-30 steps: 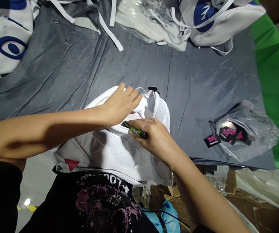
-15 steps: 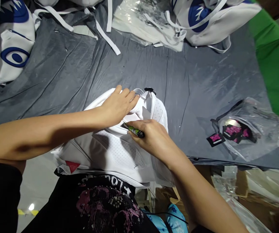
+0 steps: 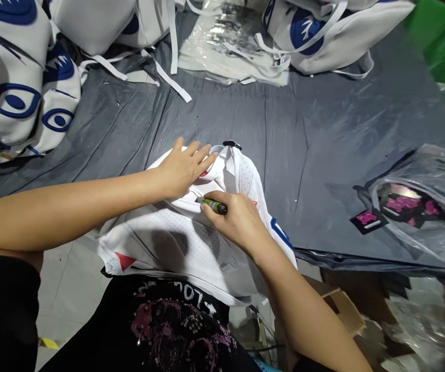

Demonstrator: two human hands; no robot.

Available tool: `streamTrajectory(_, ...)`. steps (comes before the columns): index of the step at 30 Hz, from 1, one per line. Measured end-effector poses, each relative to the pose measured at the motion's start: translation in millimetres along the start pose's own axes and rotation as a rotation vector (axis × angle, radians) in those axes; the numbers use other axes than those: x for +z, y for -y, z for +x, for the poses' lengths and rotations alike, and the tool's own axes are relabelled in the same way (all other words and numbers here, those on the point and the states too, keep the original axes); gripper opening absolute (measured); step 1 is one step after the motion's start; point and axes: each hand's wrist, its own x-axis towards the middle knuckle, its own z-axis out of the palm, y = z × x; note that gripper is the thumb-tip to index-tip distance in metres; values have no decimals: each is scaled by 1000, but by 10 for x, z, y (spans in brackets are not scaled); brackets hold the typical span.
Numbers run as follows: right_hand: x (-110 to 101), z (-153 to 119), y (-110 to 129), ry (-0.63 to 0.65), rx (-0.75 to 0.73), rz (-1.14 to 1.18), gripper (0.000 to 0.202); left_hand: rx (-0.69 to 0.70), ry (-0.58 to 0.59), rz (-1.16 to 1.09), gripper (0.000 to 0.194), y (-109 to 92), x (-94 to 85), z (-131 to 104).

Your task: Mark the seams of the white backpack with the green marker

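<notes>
A white backpack with dotted mesh panels and small red tags lies at the table's near edge, against my body. My left hand rests flat on its upper part, fingers spread, near the white top loop and a black buckle. Held in my right hand is a short green tool with a black end, shaped like a marker or small cutter. Its dark tip points left at the white fabric just below my left hand; whether it touches cannot be made out.
White backpacks with blue eye patches stand at the left, and another lies at the back right. Clear plastic bags lie at the back. On the right, an open plastic bag holds black-and-pink tags, one tag outside it.
The camera view has shifted left, so more backpacks show there. My left hand's fingers have spread and straightened on the backpack. The green tool stays in my right hand at nearly the same spot.
</notes>
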Motion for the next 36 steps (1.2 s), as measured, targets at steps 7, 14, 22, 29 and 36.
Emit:
streamTrajectory(7, 170, -104, 54, -86, -167, 129, 19, -218, 146, 4, 118, 60, -69, -365)
streamTrajectory(14, 322, 32, 119, -94, -204, 110, 26, -198, 66, -2, 85, 125, 67, -474)
streamTrajectory(22, 479, 83, 80, -203, -245, 164, 30, -236, 152, -35, 126, 187, 85, -400)
streamTrajectory(29, 504, 140, 134, -188, -195, 234, 29, -217, 45, -79, 91, 235, 196, -434)
streamTrajectory(36, 459, 114, 166, -187, -164, 321, 27, -435, 182, -299, 108, 297, 43, -544)
